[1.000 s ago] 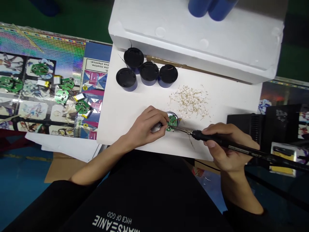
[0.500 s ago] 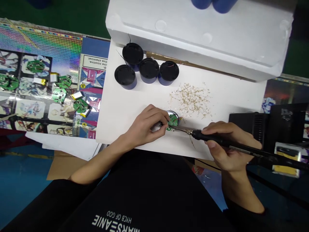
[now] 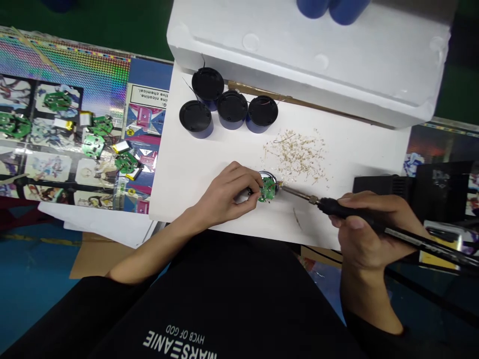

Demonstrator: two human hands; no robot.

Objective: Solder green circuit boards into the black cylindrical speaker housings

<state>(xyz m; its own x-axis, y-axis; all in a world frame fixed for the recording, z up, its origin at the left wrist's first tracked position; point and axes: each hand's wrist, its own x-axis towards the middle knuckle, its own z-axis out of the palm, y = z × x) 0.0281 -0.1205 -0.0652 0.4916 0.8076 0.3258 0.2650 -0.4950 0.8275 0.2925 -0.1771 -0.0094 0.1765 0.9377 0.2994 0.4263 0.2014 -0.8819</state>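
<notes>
A small round green circuit board [image 3: 268,190] lies on the white work surface [image 3: 232,154], with a dark ring-shaped edge and thin wires at its upper side. My left hand [image 3: 234,192] pinches at the board's left edge; exactly what sits between the fingertips is hidden. My right hand [image 3: 377,227] is wrapped round the black handle of a soldering iron [image 3: 331,207]. The iron's metal tip points left and ends close to the board's right edge, by a small yellowish bit; whether they touch is unclear.
Several blue cups with black tops [image 3: 232,108] stand behind my left hand. Tan crumbs [image 3: 299,153] are scattered beyond the board. A white foam block [image 3: 307,75] spans the back. Green boards with batteries [image 3: 127,162] lie at left; a black box [image 3: 385,185] stands at right.
My right hand has drawn the soldering iron to the right, so its tip has moved from the board's lower part to near its right edge. My left hand has stayed in place.
</notes>
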